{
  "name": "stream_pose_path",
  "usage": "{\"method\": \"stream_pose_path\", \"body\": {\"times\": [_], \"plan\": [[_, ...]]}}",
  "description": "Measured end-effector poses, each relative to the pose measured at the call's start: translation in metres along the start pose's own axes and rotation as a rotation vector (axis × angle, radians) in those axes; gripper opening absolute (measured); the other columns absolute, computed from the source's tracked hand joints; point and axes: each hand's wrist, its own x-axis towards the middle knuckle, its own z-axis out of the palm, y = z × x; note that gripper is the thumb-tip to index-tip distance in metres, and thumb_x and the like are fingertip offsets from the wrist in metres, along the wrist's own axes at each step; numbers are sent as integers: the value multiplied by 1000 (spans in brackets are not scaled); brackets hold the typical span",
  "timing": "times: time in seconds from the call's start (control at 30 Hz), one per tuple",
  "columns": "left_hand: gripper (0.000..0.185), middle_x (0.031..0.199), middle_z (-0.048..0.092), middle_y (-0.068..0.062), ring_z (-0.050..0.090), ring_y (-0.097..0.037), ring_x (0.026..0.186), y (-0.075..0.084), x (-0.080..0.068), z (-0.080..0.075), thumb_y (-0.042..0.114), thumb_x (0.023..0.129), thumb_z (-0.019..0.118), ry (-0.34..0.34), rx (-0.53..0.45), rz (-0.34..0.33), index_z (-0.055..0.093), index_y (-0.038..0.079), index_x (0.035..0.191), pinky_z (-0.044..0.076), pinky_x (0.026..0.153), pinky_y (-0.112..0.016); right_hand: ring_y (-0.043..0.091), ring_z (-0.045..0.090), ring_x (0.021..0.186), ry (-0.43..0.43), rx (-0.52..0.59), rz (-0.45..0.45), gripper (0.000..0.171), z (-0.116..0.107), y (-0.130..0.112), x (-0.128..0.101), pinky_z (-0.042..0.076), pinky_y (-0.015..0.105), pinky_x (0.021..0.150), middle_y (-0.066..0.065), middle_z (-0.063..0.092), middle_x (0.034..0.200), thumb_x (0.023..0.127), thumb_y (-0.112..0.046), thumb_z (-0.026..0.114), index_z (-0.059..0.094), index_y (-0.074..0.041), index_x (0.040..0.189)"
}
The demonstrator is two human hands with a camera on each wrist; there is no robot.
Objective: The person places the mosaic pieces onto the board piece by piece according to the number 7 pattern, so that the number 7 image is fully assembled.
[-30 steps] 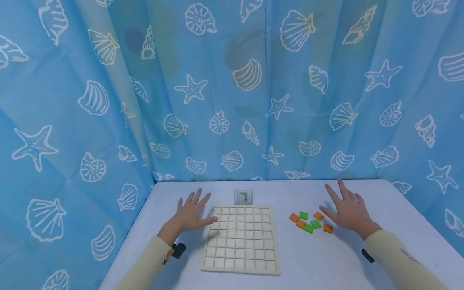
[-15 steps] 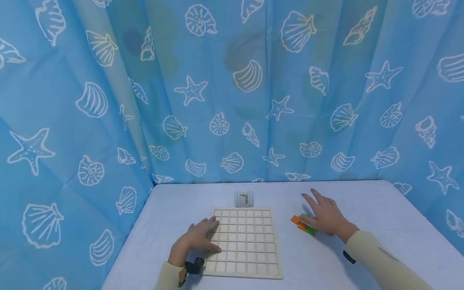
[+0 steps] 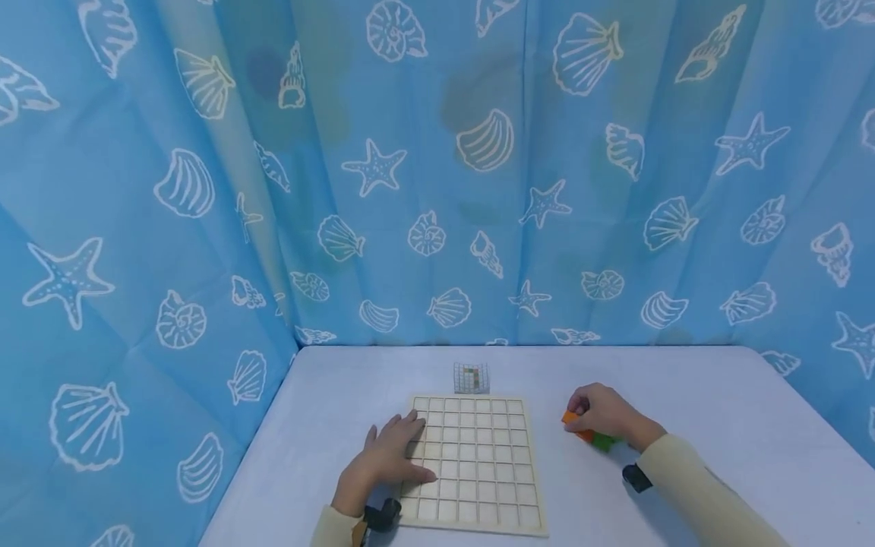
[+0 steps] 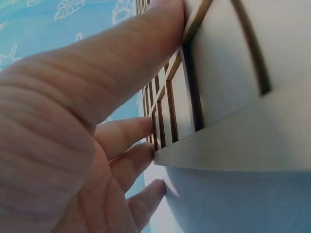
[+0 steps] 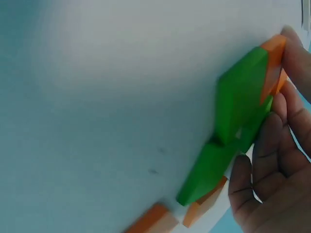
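Note:
My left hand point(image 3: 386, 454) rests on the left edge of a pale wooden grid board point(image 3: 499, 475), its fingers spread. In the left wrist view the thumb point(image 4: 121, 58) lies over the board's face, and the other fingertips are at its edge. Over a group of small tiles, my right hand point(image 3: 608, 414) pinches an orange tile point(image 3: 569, 417) between thumb and fingers. The right wrist view has a green tile point(image 5: 243, 92) against the orange tile, and another green tile point(image 5: 206, 170) just below. Part of the group is hidden under the hand.
A small card with a grid and coloured squares point(image 3: 472, 377) stands behind the board. White cloth point(image 3: 342, 387) covers the table, and a blue shell-print curtain point(image 3: 437, 190) hangs at the back and left. One more orange tile point(image 5: 153, 221) lies nearer the wrist camera.
My left hand has come down and right onto the board's left edge. My right hand has moved left over the tiles, its spread fingers closing on an orange tile. The view has shifted slightly.

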Motion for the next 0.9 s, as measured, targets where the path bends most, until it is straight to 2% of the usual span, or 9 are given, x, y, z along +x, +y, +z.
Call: {"method": "stream_pose_path", "body": {"times": [0.17,0.37,0.47,0.63,0.8,0.9], "plan": [[93,161,32,-13,26,-41,148,6,5,-6,48,74,84,22,24,25,44,10,149,11,115,-73,21,53,84,0,44,42,26,-7,-2,3,51,30,71,6,60,93,81,-20,82,67,-8,98],[94,159,34,-14,27,-41,148,4,1,-4,47,71,86,15,24,-13,46,9,147,11,116,-73,22,53,84,-3,55,62,25,1,-6,2,53,29,72,8,60,94,80,-17,82,67,-8,98],[95,160,33,-13,26,-41,148,0,-1,-1,48,71,85,15,18,-19,45,9,148,11,115,-73,22,53,83,-16,-9,63,25,2,-14,0,54,31,73,7,60,94,80,-17,81,65,-8,98],[95,162,30,-12,25,-40,149,0,4,-3,48,74,84,49,23,18,42,10,150,10,116,-72,23,52,81,5,-172,32,27,-10,-29,2,52,35,72,6,60,89,80,-18,82,62,-9,96],[94,162,30,-11,24,-38,150,0,4,-3,50,75,82,36,33,12,41,11,151,10,118,-70,21,53,79,-4,-230,-25,25,-19,-39,5,51,32,69,5,60,85,79,-15,82,60,-10,90],[94,162,30,-11,24,-38,150,-4,-1,-1,49,75,83,28,27,-6,42,11,150,10,118,-70,21,54,77,34,-263,-80,19,-24,-49,10,52,35,69,6,62,85,82,-11,78,61,-7,89]]}}
